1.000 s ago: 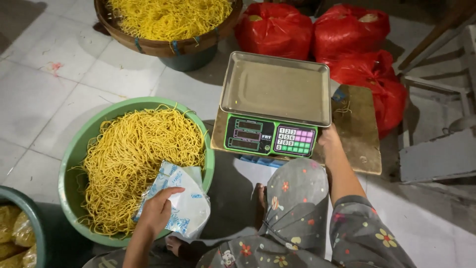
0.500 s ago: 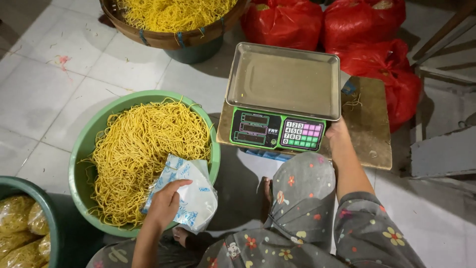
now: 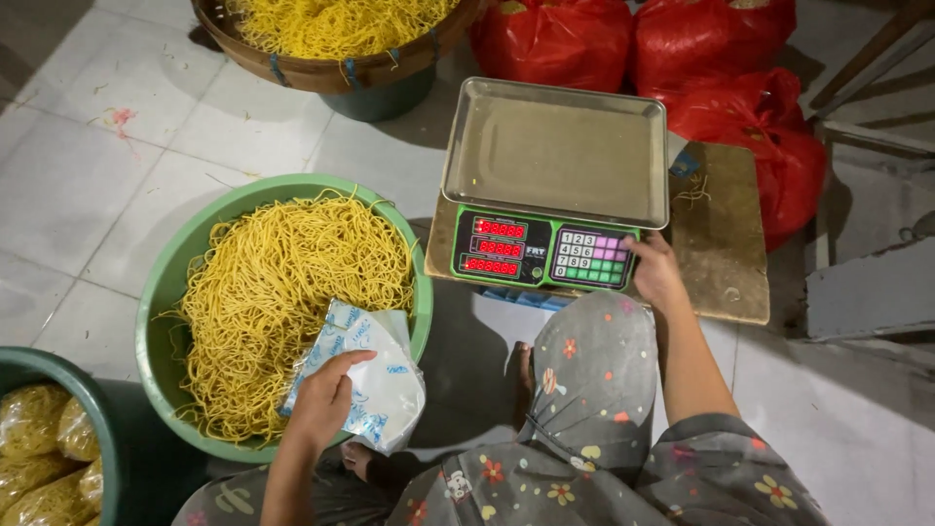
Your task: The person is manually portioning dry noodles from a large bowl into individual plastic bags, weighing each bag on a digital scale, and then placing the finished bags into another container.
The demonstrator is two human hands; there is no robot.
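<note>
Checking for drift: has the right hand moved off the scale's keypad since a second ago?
No. The right hand stays at the keypad corner of the green electronic scale, as before.

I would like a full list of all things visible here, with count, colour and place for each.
green basin: 1, green, centre left, full of yellow noodles
woven basket: 1, brown, top, holds yellow noodles
dark basin: 1, dark green, bottom left, holds bagged noodles
scale: 1, steel tray, green front, centre
wooden board: 1, brown, under the scale
red bags: about 4, top right
plastic bag: 1, white and blue, in left hand
right hand: at the scale keypad
</note>
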